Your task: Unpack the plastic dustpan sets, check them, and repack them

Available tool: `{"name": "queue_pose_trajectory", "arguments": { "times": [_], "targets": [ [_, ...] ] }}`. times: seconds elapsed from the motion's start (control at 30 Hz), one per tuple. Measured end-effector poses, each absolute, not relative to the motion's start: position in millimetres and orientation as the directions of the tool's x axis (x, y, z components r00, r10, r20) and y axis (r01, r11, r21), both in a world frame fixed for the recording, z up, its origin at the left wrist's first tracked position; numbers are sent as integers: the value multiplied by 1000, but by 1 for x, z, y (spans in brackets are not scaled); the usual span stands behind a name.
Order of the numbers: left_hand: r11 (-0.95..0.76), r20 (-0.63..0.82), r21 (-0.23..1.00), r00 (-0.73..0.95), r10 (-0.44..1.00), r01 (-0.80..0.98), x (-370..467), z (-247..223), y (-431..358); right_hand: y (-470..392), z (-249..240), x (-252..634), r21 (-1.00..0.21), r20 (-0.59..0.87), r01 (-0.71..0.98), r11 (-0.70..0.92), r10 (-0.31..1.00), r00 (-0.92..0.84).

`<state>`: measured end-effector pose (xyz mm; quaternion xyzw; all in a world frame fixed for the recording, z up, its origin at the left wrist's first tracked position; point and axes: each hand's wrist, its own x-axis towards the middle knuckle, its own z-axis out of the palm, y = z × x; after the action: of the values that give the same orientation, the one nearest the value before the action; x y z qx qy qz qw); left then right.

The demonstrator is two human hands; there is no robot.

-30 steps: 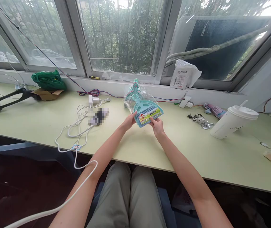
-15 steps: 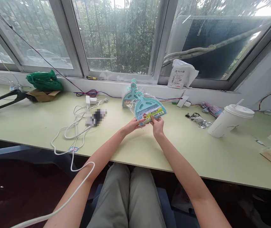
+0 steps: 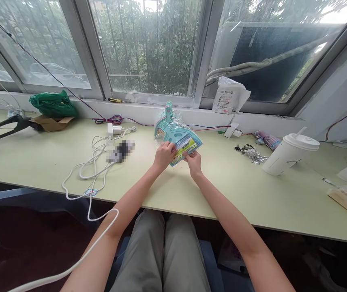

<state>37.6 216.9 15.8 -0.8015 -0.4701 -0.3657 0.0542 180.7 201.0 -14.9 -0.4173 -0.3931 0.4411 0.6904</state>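
A teal dustpan and brush set (image 3: 181,137) with a yellow-green printed label is held above the table, its handle pointing up and left. My left hand (image 3: 164,156) is closed at its lower left side, with the fingers over the front of the label. My right hand (image 3: 193,162) pinches the lower right edge, thumb in front and fingers behind. Right behind stand more teal dustpans (image 3: 168,111), stacked together in crinkled clear plastic wrap. The held set hides part of that stack.
White cables and a plug (image 3: 111,130) lie to the left, one cable crossing above my left forearm. A white lidded cup (image 3: 289,156) with a straw stands at the right. Further back are a green bag (image 3: 53,103), a tissue pack (image 3: 230,97) and keys (image 3: 249,150).
The dustpan set has tilted further and shifted left. My left hand has gone from supporting its lower edge to lying over its front left side. My right hand keeps its pinch.
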Motion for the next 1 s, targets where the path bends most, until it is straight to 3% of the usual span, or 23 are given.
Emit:
{"name": "queue_pose_trajectory", "arguments": {
  "times": [0.23,0.37,0.53,0.63,0.8,1.0],
  "targets": [
    [-496,609,284,245,755,821,49,11,209,202,-17,180,-944,160,-234,231,944,289],
    [-429,661,226,186,727,875,51,13,205,200,-18,174,-948,172,-227,224,959,226],
    [-595,697,68,388,602,801,49,15,201,198,-17,173,-946,137,-260,192,967,215],
    [-664,686,72,446,574,744,51,15,200,198,-16,176,-934,110,-307,180,966,233],
    [-648,709,140,381,593,748,54,14,198,198,-16,179,-923,96,-338,183,961,260],
    [-670,652,55,482,586,741,56,14,196,203,-13,191,-924,102,-323,206,945,311]
  ]
}}
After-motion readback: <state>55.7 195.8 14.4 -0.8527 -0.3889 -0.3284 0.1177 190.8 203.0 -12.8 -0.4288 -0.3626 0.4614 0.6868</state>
